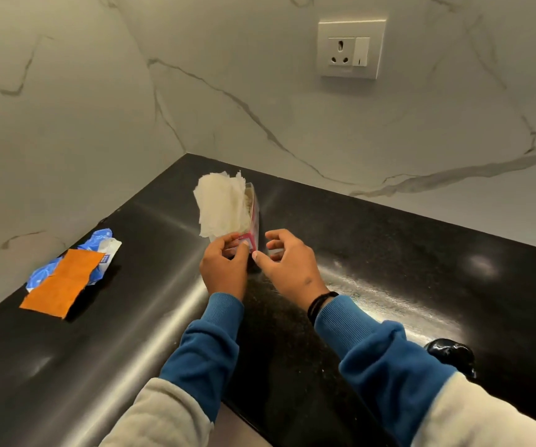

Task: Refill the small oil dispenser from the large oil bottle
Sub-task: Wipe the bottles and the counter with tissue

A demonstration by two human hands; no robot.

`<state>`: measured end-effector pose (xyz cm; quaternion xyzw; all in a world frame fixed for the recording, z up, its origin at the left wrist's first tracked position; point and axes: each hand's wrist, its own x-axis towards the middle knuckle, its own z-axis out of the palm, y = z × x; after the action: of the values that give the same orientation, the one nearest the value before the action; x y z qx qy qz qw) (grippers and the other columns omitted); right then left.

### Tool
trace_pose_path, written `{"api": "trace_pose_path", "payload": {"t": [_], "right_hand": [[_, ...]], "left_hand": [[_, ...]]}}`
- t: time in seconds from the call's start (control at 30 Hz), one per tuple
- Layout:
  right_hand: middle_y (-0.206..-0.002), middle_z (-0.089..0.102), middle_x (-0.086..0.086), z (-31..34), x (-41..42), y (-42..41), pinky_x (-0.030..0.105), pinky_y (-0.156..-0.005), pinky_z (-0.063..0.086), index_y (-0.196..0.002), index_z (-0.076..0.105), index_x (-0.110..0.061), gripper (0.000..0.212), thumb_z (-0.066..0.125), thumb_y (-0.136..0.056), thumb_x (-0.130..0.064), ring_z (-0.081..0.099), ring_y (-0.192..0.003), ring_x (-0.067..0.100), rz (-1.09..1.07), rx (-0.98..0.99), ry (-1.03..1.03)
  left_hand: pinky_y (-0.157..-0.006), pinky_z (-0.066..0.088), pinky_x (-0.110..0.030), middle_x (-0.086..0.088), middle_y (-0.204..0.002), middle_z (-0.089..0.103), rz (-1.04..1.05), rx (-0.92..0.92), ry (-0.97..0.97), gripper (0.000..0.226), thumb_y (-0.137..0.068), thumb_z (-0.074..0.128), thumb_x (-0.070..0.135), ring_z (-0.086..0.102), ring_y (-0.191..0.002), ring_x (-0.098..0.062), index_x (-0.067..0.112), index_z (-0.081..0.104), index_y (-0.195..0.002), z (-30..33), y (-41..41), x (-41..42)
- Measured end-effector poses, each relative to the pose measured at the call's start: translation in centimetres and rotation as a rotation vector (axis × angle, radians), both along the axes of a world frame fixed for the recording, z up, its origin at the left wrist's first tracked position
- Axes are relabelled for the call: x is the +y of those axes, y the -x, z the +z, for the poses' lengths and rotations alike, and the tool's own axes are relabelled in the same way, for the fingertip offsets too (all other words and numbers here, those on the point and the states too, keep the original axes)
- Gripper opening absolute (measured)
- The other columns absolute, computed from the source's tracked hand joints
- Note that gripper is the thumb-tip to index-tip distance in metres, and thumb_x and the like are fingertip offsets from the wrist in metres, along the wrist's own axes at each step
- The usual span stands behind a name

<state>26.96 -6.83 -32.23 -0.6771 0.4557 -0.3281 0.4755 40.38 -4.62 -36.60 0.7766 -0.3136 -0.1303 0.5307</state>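
Neither the large oil bottle nor the small oil dispenser is in view. A clear pack with a pink label [251, 233] stands on the black counter [389, 253] near the corner, with white paper napkins [221, 204] sticking out of its top. My left hand [224, 269] grips the pack's lower left side. My right hand [289, 266] is just right of it with its fingers curled and apart; its thumb tip touches the pack's lower corner.
An orange cloth [63, 282] lies on a blue and white packet [99, 240] at the counter's left. A glossy black object [452, 353] sits at the lower right by my sleeve. A wall socket [350, 48] is on the marble wall.
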Motion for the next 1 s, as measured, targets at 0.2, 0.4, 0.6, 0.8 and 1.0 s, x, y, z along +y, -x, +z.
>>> {"api": "trace_pose_path", "payload": {"t": [0.2, 0.4, 0.6, 0.8, 1.0], "right_hand": [[-0.091, 0.061, -0.007, -1.6, -2.4, -2.2, 0.016, -0.071, 0.048, -0.119, 0.063, -0.014, 0.031, 0.067, -0.093, -0.030, 0.062, -0.086, 0.010, -0.054, 0.030, -0.077], [-0.098, 0.073, 0.006, -2.3, -5.6, -6.3, 0.029, -0.082, 0.057, -0.100, 0.074, -0.011, 0.016, 0.064, -0.095, -0.023, 0.068, -0.092, 0.019, -0.066, 0.065, -0.111], [-0.073, 0.067, 0.004, -2.6, -7.9, -9.2, 0.030, -0.068, 0.052, -0.075, 0.070, -0.011, 0.022, 0.063, -0.093, -0.020, 0.063, -0.071, 0.018, -0.090, 0.109, -0.144], [-0.087, 0.070, 0.008, -3.8, -9.2, -10.6, 0.026, -0.059, 0.048, -0.098, 0.072, -0.005, 0.021, 0.066, -0.089, -0.023, 0.068, -0.079, 0.024, -0.088, 0.187, -0.235], [-0.094, 0.070, 0.011, -4.1, -10.5, -10.8, 0.033, -0.073, 0.058, -0.101, 0.072, -0.004, 0.019, 0.062, -0.092, -0.017, 0.067, -0.081, 0.024, -0.073, 0.175, -0.238]], "left_hand": [[-0.083, 0.060, -0.031, 0.013, -0.083, 0.067, 0.089, -0.002, -0.018, 0.015, -0.090, 0.076, 0.026, 0.069, -0.083, -0.010, 0.022, 0.075, -0.105, -0.2, -1.7, -0.9], [-0.070, 0.050, -0.013, 0.007, -0.093, 0.070, 0.067, -0.087, -0.071, 0.019, -0.093, 0.073, 0.023, 0.060, -0.074, 0.004, 0.020, 0.077, -0.111, 0.2, -3.3, -2.6], [-0.064, 0.042, -0.012, 0.002, -0.102, 0.076, 0.047, -0.147, -0.108, 0.024, -0.095, 0.069, 0.036, 0.064, -0.084, -0.010, 0.020, 0.078, -0.111, 1.1, -4.5, -4.6], [-0.069, 0.048, -0.021, 0.004, -0.098, 0.074, -0.008, -0.150, -0.213, 0.032, -0.087, 0.077, 0.044, 0.066, -0.087, -0.012, 0.022, 0.077, -0.111, 1.7, -5.3, -7.1], [-0.079, 0.057, -0.031, 0.002, -0.099, 0.076, -0.009, -0.198, -0.297, 0.031, -0.082, 0.082, 0.041, 0.069, -0.092, -0.017, 0.024, 0.077, -0.107, 2.0, -5.8, -8.6]]}}
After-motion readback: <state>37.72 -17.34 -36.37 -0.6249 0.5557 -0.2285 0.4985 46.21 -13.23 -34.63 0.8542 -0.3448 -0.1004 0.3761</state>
